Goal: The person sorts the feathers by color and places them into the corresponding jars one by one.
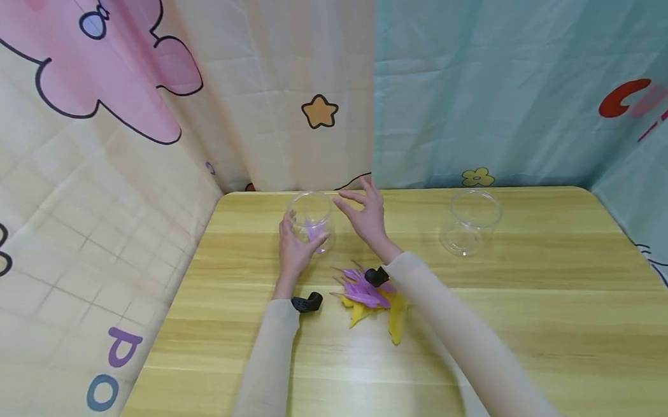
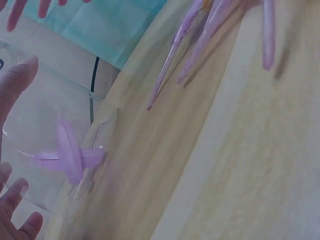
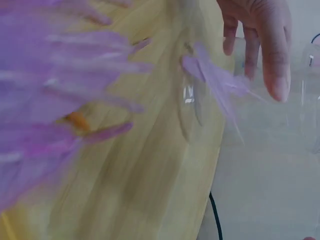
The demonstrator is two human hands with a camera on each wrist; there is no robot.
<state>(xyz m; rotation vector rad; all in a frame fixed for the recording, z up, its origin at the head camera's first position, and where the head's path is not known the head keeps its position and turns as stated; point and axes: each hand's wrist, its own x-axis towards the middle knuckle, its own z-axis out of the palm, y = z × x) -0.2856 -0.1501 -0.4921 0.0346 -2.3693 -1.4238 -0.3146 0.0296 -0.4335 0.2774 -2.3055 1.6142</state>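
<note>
My left hand [image 1: 296, 252] grips a clear jar [image 1: 327, 227] at the back left of the table, thumb on the near side and fingers around its left. Inside the jar lie a few purple feathers [image 2: 70, 155], crossed near the bottom. Just right of the rim hovers my right hand [image 1: 370, 219], fingers spread and nothing visible between them; most of it is outside the right wrist view. A pile of purple feathers [image 1: 364, 291] with yellow feathers [image 1: 397, 319] under them lies on the table below the right wrist, partly covered by it.
A second clear jar [image 1: 467, 229] stands at the back right of the wooden table [image 1: 548, 323]. Printed curtains [image 1: 325, 56] hang behind the table and along both sides. Each wrist carries a small black camera [image 1: 308, 302].
</note>
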